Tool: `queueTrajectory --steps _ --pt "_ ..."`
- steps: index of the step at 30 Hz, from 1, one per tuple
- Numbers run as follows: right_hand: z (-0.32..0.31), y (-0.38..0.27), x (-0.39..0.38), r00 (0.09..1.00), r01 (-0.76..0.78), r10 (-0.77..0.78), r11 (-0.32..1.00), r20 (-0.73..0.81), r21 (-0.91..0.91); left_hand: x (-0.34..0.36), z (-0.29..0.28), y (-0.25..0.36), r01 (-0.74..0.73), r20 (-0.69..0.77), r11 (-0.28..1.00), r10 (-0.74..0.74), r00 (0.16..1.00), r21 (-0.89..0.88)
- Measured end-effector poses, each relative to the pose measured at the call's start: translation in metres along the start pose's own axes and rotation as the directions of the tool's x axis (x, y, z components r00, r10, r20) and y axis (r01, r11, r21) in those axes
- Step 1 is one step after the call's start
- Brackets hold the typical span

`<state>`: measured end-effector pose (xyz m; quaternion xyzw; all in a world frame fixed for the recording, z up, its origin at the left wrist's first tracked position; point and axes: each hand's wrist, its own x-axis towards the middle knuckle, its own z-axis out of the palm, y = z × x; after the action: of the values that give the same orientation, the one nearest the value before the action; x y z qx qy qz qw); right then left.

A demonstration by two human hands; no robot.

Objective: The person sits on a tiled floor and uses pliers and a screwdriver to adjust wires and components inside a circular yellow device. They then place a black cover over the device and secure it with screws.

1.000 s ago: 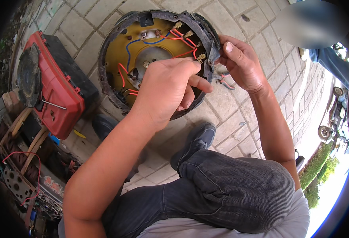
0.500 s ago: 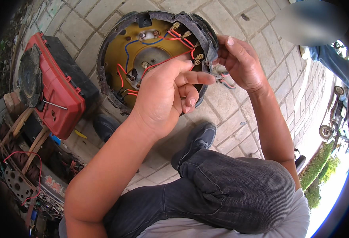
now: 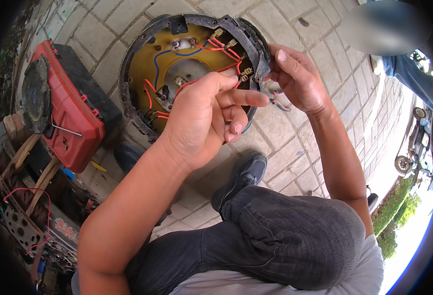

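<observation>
Steadying round wired base [image 3: 187, 64], propped upright on far paving, right hand [image 3: 300, 78] clamped on its right rim. Left hand [image 3: 206, 118] empty, finger extended, perhaps touching terminals [image 3: 246, 73]. Best working one wire at a time.

We wear dark grey jeans [image 3: 285, 236] across the lower middle of the frame, a white shirt [image 3: 369, 275] at lower right, a black shoe [image 3: 241, 179] at centre, and bare forearms without sleeves.
</observation>
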<state>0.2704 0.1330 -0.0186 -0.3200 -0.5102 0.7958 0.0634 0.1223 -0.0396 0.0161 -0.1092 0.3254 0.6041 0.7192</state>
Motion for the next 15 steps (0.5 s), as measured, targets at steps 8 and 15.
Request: queueTrajectory --steps 8,15 --pt "-0.003 -0.002 0.002 0.999 -0.013 0.017 0.996 -0.046 0.085 -0.005 0.003 0.016 0.040 -0.116 0.944 -0.002 0.993 0.326" --pt "-0.021 0.003 -0.013 0.984 -0.053 0.054 0.999 -0.168 0.009 -0.014 0.001 0.010 -0.123 0.005 0.200 0.509 0.861 0.972"
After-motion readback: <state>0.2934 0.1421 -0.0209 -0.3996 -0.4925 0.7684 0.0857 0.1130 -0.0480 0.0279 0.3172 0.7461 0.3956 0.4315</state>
